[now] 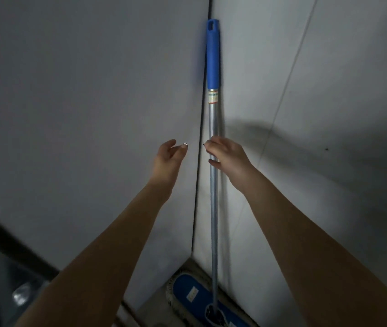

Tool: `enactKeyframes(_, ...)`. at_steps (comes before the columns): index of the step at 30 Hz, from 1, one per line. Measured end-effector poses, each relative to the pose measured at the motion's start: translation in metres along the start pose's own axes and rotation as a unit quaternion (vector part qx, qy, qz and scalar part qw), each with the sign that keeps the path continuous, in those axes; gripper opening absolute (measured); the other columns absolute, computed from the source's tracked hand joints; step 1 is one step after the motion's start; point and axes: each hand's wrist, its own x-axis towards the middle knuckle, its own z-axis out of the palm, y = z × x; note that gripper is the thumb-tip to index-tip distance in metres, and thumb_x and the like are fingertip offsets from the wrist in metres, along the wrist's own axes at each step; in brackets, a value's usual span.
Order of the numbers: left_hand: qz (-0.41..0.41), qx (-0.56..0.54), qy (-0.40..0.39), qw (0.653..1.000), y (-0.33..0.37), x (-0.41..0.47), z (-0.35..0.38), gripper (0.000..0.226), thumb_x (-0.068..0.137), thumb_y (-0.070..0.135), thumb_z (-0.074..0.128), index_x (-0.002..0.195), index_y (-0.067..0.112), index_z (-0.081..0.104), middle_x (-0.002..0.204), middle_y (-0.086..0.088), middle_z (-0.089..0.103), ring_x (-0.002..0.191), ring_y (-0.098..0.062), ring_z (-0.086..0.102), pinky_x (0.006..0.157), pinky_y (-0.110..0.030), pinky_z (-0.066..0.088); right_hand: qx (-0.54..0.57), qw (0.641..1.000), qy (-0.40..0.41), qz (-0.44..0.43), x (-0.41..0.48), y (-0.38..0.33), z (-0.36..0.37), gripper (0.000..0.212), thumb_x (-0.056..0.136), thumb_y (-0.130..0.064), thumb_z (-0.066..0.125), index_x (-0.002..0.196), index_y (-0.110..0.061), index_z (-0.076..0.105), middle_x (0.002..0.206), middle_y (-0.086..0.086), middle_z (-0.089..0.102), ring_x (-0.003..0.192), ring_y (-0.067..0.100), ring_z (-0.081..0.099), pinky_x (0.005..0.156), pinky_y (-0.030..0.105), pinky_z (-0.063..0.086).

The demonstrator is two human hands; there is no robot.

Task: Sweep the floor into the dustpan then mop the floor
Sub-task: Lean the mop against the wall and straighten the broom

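Note:
A mop stands upright in a wall corner, its silver pole (213,208) topped by a blue plastic grip (212,53). Its flat blue head (194,298) with a pale fringe rests on the floor at the bottom. My right hand (225,154) is curled around the pole at mid height, fingers wrapping it from the right. My left hand (170,156) hovers just left of the pole with fingers apart, holding nothing. No broom or dustpan is in view.
Two pale walls meet at a dark vertical seam (199,138) right beside the pole. A dark frame with glass (10,279) runs along the lower left. A strip of floor (159,312) shows near the mop head.

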Motion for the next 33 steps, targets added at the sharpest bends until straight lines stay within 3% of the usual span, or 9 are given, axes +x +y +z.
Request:
enactKeyframes(2, 0.02, -0.005, 0.006, 1.0, 0.011, -0.018, -0.013, 0.045, 0.093, 0.02, 0.056, 0.135, 0.008, 0.043, 0.115, -0.002, 0.056, 0.111, -0.014, 0.053, 0.106, -0.034, 0.039, 0.011, 1.0, -0.021, -0.002, -0.011, -0.004, 0.006, 0.06, 0.091, -0.021, 0.059, 0.133, 0.013, 0.033, 0.134, 0.029, 0.04, 0.126, 0.038, 0.042, 0.104, 0.044, 0.043)
enactKeyframes(5, 0.042, 0.001, 0.028, 0.999, 0.026, -0.045, -0.035, 0.041, 0.093, 0.014, 0.055, 0.133, 0.008, 0.045, 0.116, -0.003, 0.056, 0.109, -0.013, 0.053, 0.104, -0.03, 0.041, 0.034, 0.998, -0.055, 0.005, -0.028, -0.008, 0.018, 0.054, 0.09, -0.027, 0.062, 0.137, -0.006, 0.045, 0.128, 0.011, 0.055, 0.125, 0.022, 0.051, 0.105, 0.039, 0.044)
enactKeyframes(8, 0.052, -0.003, 0.067, 0.996, 0.038, -0.071, -0.056, 0.039, 0.093, 0.01, 0.054, 0.131, 0.006, 0.047, 0.115, -0.004, 0.057, 0.105, -0.011, 0.054, 0.101, -0.028, 0.041, 0.059, 0.994, -0.092, -0.003, -0.043, -0.011, 0.028, 0.057, 0.09, -0.028, 0.062, 0.141, -0.017, 0.041, 0.129, -0.003, 0.052, 0.126, 0.016, 0.05, 0.105, 0.038, 0.044)
enactKeyframes(14, 0.071, -0.015, 0.168, 0.983, 0.047, -0.136, -0.086, 0.035, 0.093, 0.008, 0.054, 0.128, 0.009, 0.05, 0.111, -0.002, 0.059, 0.105, -0.013, 0.056, 0.101, -0.029, 0.043, 0.077, 0.983, -0.167, -0.012, -0.075, -0.016, 0.045, 0.058, 0.09, -0.026, 0.062, 0.142, -0.015, 0.039, 0.13, -0.003, 0.053, 0.126, 0.014, 0.049, 0.104, 0.038, 0.044)
enactKeyframes(25, 0.037, -0.029, 0.316, 0.948, 0.004, -0.254, -0.121, 0.027, 0.092, 0.005, 0.054, 0.118, 0.012, 0.055, 0.097, 0.007, 0.064, 0.092, -0.007, 0.06, 0.081, -0.02, 0.047, 0.046, 0.957, -0.285, 0.02, -0.146, 0.029, 0.078, 0.042, 0.09, -0.023, 0.062, 0.13, -0.018, 0.048, 0.122, -0.004, 0.056, 0.122, 0.014, 0.052, 0.105, 0.04, 0.043)
enactKeyframes(33, -0.002, -0.012, 0.302, 0.953, -0.03, -0.279, -0.157, 0.025, 0.091, 0.003, 0.055, 0.116, 0.01, 0.054, 0.098, 0.004, 0.063, 0.1, -0.013, 0.059, 0.094, -0.028, 0.047, 0.012, 0.955, -0.292, 0.06, -0.172, 0.074, 0.12, 0.048, 0.091, -0.021, 0.062, 0.135, -0.011, 0.047, 0.121, -0.002, 0.058, 0.119, 0.013, 0.054, 0.099, 0.034, 0.046)
